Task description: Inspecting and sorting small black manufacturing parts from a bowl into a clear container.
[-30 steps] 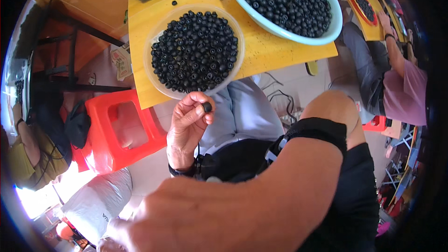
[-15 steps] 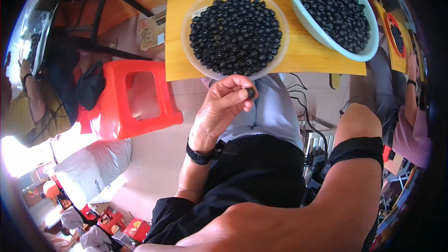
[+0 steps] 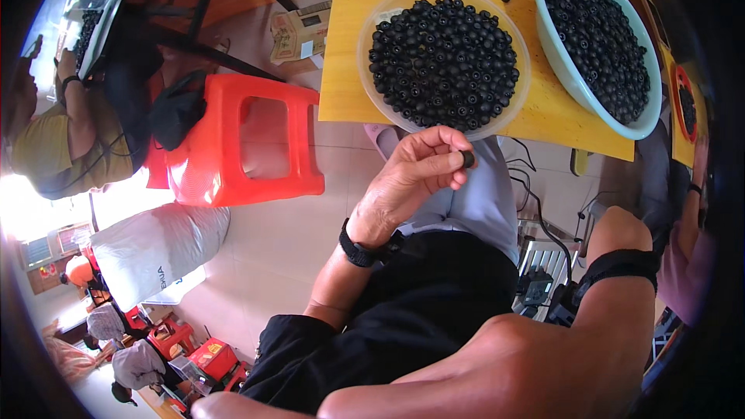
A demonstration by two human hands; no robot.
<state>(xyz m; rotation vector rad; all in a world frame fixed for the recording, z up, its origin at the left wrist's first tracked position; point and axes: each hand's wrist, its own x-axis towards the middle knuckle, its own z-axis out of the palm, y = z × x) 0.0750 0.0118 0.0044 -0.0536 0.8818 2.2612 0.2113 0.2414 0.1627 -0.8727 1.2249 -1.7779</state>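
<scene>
My left hand [image 3: 423,171] is closed in a pinch on a small round black bead [image 3: 467,159], between thumb and fingertips. It sits just off the table's near edge, below a clear round tub [image 3: 521,81] full of black beads [image 3: 442,62]. My right hand [image 3: 497,372] looms large along the lower edge, very close to the camera. Its forearm runs back to a bent elbow, and a black strap [image 3: 621,265] circles the wrist. Its fingers are mostly cut off by the frame, so what they touch is hidden.
A light-blue basin [image 3: 547,27] of black beads stands at the right of the yellow table [image 3: 345,46]. Two loose beads lie behind the tub. A red plastic stool [image 3: 213,147], a white sack [image 3: 167,248] and seated people are around. Cables hang under the table.
The view has shifted, so the table, tub and stool appear farther right. My left hand keeps its pinch on the bead. The right hand's outline at the lower edge has changed shape.
</scene>
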